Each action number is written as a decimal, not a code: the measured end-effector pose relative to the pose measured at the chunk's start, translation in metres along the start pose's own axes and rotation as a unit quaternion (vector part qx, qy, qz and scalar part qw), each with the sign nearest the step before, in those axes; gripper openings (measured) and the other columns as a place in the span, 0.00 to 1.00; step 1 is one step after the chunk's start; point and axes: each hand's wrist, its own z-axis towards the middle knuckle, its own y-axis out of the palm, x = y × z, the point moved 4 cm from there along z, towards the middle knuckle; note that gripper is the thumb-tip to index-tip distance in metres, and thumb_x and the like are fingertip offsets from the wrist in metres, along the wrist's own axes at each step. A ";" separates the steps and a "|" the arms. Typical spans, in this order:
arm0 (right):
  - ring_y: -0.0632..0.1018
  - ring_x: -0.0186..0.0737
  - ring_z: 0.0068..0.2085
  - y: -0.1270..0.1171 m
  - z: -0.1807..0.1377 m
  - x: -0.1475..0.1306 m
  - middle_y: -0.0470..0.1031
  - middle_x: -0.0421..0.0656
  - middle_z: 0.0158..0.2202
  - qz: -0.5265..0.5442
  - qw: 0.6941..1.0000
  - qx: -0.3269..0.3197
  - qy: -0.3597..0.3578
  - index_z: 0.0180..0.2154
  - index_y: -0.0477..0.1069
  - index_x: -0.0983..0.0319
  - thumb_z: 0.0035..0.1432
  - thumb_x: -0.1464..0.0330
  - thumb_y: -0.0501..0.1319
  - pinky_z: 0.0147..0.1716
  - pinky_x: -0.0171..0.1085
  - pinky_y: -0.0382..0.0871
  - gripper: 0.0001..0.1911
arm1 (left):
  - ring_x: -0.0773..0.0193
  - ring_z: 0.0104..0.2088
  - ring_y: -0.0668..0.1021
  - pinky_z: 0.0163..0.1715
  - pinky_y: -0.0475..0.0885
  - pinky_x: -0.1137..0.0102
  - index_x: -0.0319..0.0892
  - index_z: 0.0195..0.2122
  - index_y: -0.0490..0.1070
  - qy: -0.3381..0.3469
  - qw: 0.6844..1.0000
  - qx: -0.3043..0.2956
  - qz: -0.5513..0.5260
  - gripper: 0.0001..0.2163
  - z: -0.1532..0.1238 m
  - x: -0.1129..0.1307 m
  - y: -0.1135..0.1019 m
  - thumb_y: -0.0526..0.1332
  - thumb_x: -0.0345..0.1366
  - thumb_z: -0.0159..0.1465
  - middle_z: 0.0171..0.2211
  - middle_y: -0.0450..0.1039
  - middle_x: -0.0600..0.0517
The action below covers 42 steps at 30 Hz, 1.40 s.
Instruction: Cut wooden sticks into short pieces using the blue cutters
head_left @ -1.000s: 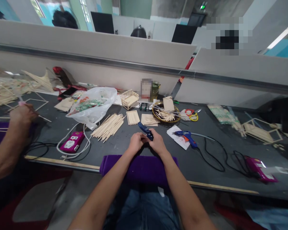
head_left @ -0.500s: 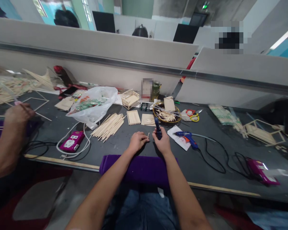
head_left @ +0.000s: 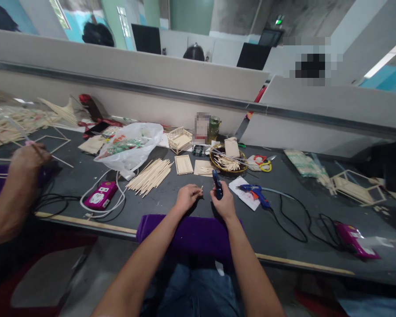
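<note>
A pale partition [head_left: 171,99] ran behind the dark tabletop [head_left: 158,204], crossed by a grey rail [head_left: 125,84]. Beyond it stood two black panels, one left of centre [head_left: 145,38] and one farther right [head_left: 253,56], with a green lit sign [head_left: 279,20] higher up. A greenish jar [head_left: 214,128] stood near the partition. A white plastic bag [head_left: 147,135] slumped on the left, behind a magenta box [head_left: 101,196] ringed by white cable [head_left: 84,198]. A second magenta box [head_left: 355,240] lay at right. The dark bulk [head_left: 387,165] behind that was perhaps a bag, too dim to tell.
</note>
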 end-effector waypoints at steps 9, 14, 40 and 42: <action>0.70 0.48 0.40 0.014 -0.003 -0.005 0.72 0.49 0.39 -0.280 0.956 -0.051 -0.072 0.46 0.66 0.64 0.51 0.67 0.59 0.39 0.41 0.60 0.19 | 0.65 0.28 0.76 0.31 0.67 0.73 0.41 0.28 0.78 -0.114 0.975 0.161 -0.104 0.08 -0.002 -0.016 -0.022 0.58 0.31 0.58 0.26 0.77 0.52; 0.69 0.47 0.39 0.015 -0.005 -0.009 0.71 0.48 0.37 -0.327 0.941 -0.064 -0.062 0.45 0.66 0.63 0.53 0.65 0.59 0.37 0.40 0.56 0.17 | 0.67 0.27 0.74 0.30 0.64 0.75 0.41 0.25 0.76 -0.076 0.983 0.147 -0.073 0.09 -0.003 -0.008 -0.025 0.57 0.29 0.58 0.24 0.74 0.53; 0.74 0.35 0.30 0.011 0.004 -0.016 0.73 0.38 0.29 0.156 0.987 -0.031 0.031 0.32 0.66 0.60 0.52 0.64 0.62 0.33 0.34 0.67 0.08 | 0.68 0.22 0.73 0.25 0.66 0.74 0.36 0.24 0.76 -0.133 0.942 -0.084 -0.297 0.09 -0.005 0.009 -0.006 0.63 0.38 0.53 0.20 0.74 0.51; 0.73 0.35 0.29 0.013 0.004 -0.016 0.73 0.38 0.28 0.166 0.984 -0.044 0.038 0.31 0.67 0.60 0.51 0.65 0.62 0.33 0.34 0.67 0.07 | 0.68 0.22 0.73 0.25 0.66 0.75 0.36 0.23 0.76 -0.127 0.944 -0.086 -0.291 0.09 -0.005 0.012 -0.007 0.63 0.38 0.53 0.21 0.74 0.51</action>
